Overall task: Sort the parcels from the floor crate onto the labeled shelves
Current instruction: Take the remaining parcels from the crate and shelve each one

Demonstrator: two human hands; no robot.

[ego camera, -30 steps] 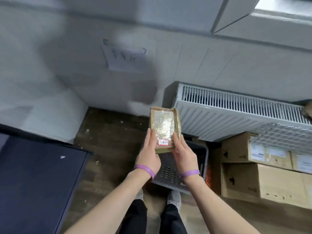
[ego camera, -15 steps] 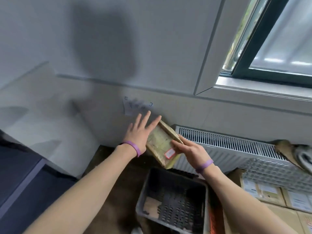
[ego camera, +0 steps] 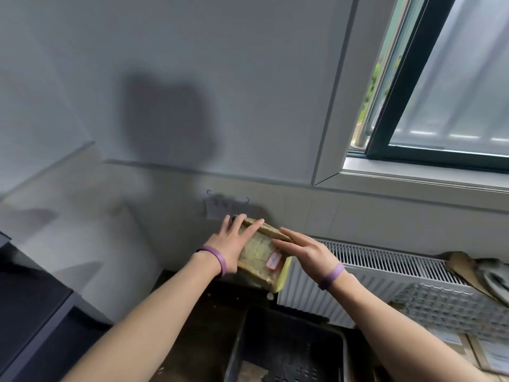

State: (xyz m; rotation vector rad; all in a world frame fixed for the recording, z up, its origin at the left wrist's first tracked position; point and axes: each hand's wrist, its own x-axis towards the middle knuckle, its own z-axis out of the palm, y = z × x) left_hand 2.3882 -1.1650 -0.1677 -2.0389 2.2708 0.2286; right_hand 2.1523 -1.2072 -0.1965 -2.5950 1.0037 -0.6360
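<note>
A flat brown parcel (ego camera: 260, 255) wrapped in clear tape, with a small red-edged sticker, is held tilted in front of the wall. My left hand (ego camera: 230, 245) lies against its left side with straight fingers reaching past the top edge. My right hand (ego camera: 304, 252) holds its right side, thumb on the taped face and fingers along the far edge. Below them stands the dark perforated floor crate (ego camera: 292, 340), with a brown piece lying in its bottom. A paper label (ego camera: 223, 209) hangs on the wall just behind the parcel.
A white radiator (ego camera: 380, 268) runs along the wall to the right, with a wire mesh tray (ego camera: 449, 307) and labelled cardboard boxes (ego camera: 493, 357) before it. A dark cabinet (ego camera: 30, 312) stands at the left. A window (ego camera: 454, 86) is at the upper right.
The parcel has been raised from above the crate and tilted. My left hand went from gripping to lying flat against it. The view has swung up to the wall and window.
</note>
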